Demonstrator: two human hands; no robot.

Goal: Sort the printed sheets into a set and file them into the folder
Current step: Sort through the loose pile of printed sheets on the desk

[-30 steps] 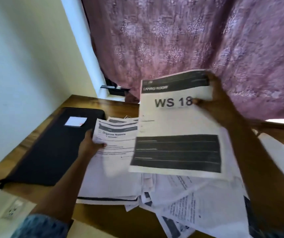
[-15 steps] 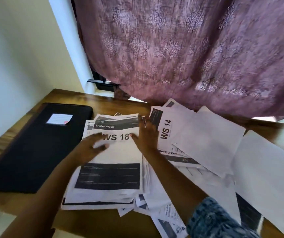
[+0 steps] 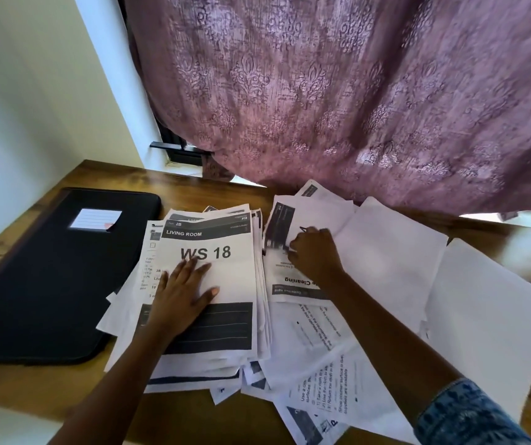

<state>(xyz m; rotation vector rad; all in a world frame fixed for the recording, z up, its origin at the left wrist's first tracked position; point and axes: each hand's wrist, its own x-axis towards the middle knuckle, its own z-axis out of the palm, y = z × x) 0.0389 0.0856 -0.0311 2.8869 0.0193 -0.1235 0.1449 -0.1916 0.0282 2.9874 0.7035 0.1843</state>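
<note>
Where the wooden table point(image 3: 113, 176) runs under a purple curtain point(image 3: 354, 91), the head view shows a rough stack point(image 3: 193, 375) of printed sheets lying just right of a closed black folder point(image 3: 49, 284), one corner overlapping its edge. A top sheet point(image 3: 230, 279) reads "LIVING ROOM" and "WS 18", with a dark block across its lower half. More loose sheets point(image 3: 389, 268) fan out to the right, several blank side up. The left hand point(image 3: 182, 297) lies flat on the top sheet, fingers straight and slightly spread. The right hand point(image 3: 315, 255) rests on an upside-down sheet point(image 3: 289, 292), fingers curled; blur hides whether they pinch it.
</note>
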